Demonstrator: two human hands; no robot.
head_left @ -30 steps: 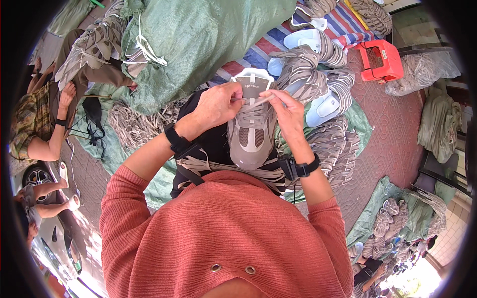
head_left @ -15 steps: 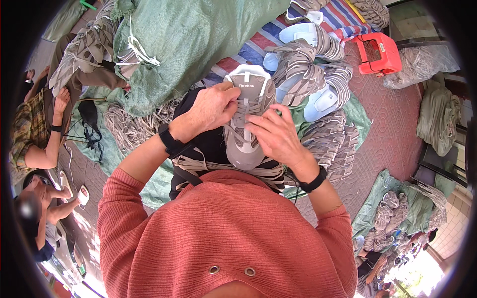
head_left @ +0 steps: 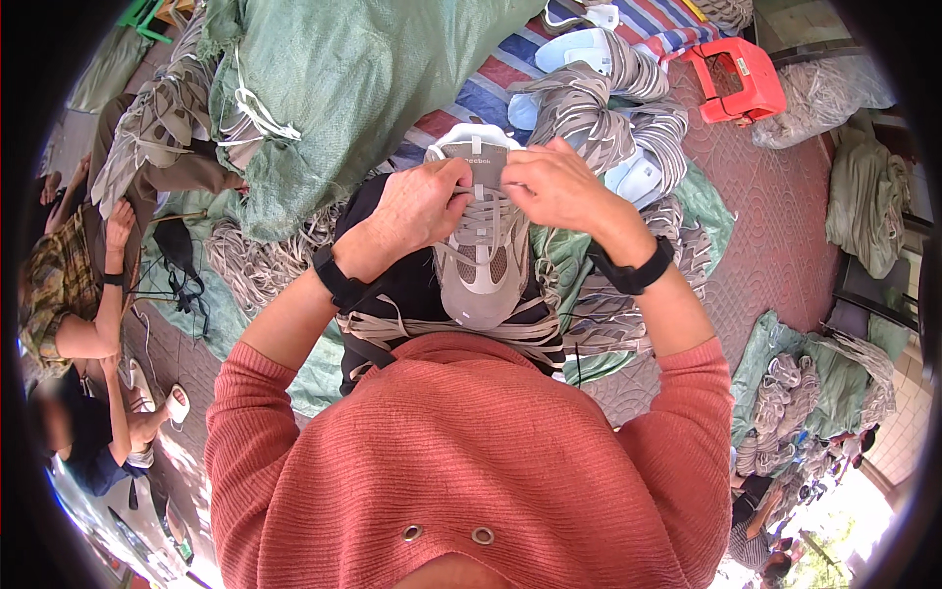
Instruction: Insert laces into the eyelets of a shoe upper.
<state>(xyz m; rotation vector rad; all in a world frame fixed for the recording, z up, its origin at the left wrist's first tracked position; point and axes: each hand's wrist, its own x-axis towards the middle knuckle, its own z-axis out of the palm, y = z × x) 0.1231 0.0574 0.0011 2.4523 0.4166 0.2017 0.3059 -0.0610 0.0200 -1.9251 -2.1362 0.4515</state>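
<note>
A grey shoe upper (head_left: 479,300) with a pale rim rests on my lap, its toe towards me and its tongue (head_left: 478,152) at the far end. Crossed grey laces (head_left: 482,216) run up its middle, and one loose strand loops down over the vamp. My left hand (head_left: 424,204) is closed in a pinch at the left eyelet edge, on a shoelace strand. Opposite it, my right hand (head_left: 561,188) pinches at the right eyelet edge near the top, also on the shoelace. The fingertips of both hands are partly hidden.
Beige laces (head_left: 471,331) lie across my lap. Ahead stands a big green sack (head_left: 363,88). Bundled grey uppers (head_left: 589,113) lie on a striped sheet (head_left: 486,83), and a red plastic stool (head_left: 741,81) stands at far right. People sit on the left, one in a plaid shirt (head_left: 69,275).
My right hand has moved up and away from mid-shoe to the top eyelets, its fingers now closed. My left hand stays about where it was. The view has shifted slightly.
</note>
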